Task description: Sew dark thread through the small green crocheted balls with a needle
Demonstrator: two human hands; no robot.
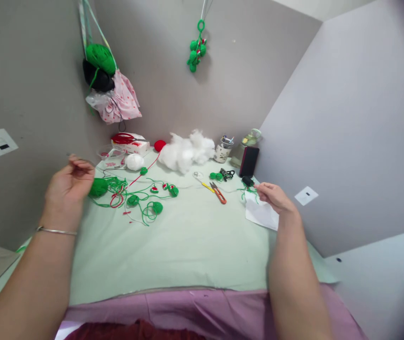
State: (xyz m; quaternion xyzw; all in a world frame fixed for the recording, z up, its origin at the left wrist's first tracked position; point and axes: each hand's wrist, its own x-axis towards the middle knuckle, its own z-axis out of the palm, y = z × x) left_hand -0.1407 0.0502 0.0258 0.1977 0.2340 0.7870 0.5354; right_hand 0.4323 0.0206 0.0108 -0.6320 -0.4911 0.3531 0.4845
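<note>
Sm. blk bundle (pixel 248 181), R side of tbl (pixel 202 245); rnd grn yarn ball (pixel 97 188), L side, loose grn strands (pixel 117 182) alongside.

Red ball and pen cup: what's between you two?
White fluff! In the head view, it's heaped between the red ball and pen cup.

Table (pixel 202 255): spread with a pale green cloth (pixel 173 274)
Back left corner: a white-and-red box (pixel 136 147), a white yarn ball (pixel 134 162) in front of it
Back edge, middle: a red yarn ball (pixel 160 145) beside fluffy white stuffing (pixel 188 153)
Back right corner: a pen cup (pixel 222 154), a jug (pixel 238 155), an upright phone (pixel 249 162)
Toward left edge: tangled green yarn (pixel 117 183), small green balls (pixel 157 208)
Right of centre: orange snips (pixel 218 193) beside a yellow-handled tool (pixel 208 187)
Right edge: white paper (pixel 258 211)
</note>
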